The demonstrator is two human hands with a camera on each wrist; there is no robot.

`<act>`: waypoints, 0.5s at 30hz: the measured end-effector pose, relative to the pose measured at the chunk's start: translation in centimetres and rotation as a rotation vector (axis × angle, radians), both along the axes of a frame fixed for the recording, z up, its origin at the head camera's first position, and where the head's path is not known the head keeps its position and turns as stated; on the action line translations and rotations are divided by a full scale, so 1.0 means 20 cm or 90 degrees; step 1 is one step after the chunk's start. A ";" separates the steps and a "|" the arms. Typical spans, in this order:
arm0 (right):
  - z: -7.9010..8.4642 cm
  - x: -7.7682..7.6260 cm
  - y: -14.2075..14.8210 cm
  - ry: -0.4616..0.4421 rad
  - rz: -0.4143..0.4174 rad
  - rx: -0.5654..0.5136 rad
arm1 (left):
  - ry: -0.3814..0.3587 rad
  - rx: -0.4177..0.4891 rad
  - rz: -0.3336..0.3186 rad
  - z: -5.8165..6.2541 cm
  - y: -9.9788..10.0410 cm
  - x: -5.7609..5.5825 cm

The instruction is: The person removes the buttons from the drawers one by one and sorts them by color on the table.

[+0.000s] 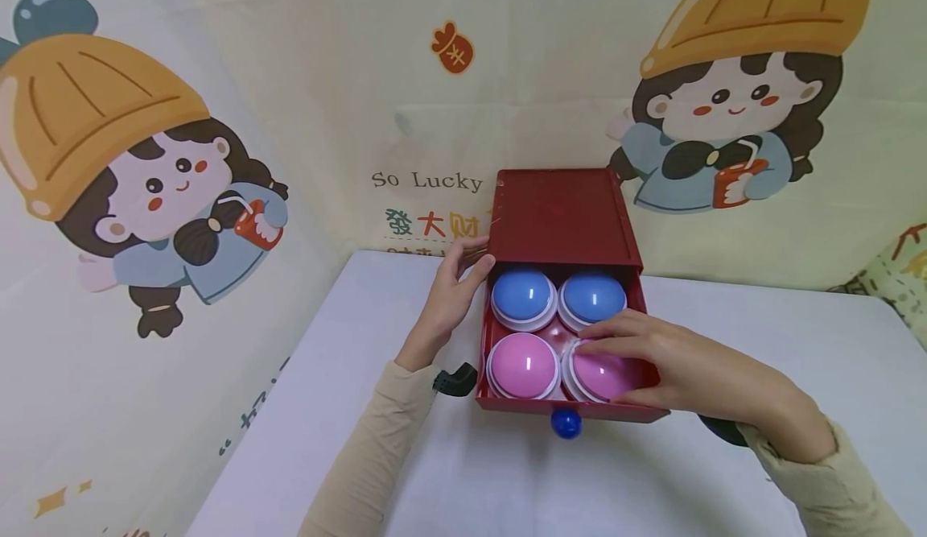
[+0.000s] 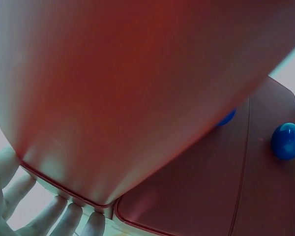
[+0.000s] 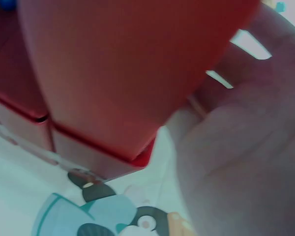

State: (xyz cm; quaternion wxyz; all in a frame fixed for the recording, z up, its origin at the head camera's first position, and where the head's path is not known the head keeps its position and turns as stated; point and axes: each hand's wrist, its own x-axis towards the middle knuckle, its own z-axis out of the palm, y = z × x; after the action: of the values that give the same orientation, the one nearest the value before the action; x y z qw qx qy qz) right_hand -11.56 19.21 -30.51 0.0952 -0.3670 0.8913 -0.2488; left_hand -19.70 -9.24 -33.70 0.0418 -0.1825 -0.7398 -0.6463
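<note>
In the head view, a red drawer (image 1: 572, 410) is pulled out of a red cabinet (image 1: 561, 215) and has a blue knob (image 1: 566, 423) on its front. Two blue dome-topped push buttons (image 1: 521, 295) with white rims lie at its back. A pink push button (image 1: 523, 366) lies at the front left. My right hand (image 1: 659, 356) reaches over the drawer's right wall, thumb and fingers around a second pink push button (image 1: 607, 374), which sits slightly tilted at the front right. My left hand (image 1: 452, 299) rests with extended fingers against the cabinet's left side, thumb near its front edge.
The cabinet stands on a white table (image 1: 405, 472) close to a cloth backdrop (image 1: 340, 78) printed with cartoon figures and lettering. In the left wrist view, more blue knobs (image 2: 287, 141) show on the red fronts under the pulled-out drawer.
</note>
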 end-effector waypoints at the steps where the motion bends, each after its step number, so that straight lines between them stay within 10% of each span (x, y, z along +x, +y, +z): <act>1: 0.00 0.00 0.00 0.008 0.003 -0.002 | -0.001 0.001 0.000 0.00 0.00 0.00; 15: 0.00 0.00 0.02 0.034 0.023 -0.025 | -0.002 0.001 -0.001 0.00 0.00 0.00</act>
State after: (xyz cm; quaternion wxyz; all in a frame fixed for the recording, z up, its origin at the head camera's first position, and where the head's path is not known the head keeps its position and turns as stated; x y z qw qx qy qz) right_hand -11.62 19.67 -30.57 0.0688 -0.3916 0.8815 -0.2548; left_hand -19.72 -9.18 -33.75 0.0406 -0.1818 -0.7390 -0.6474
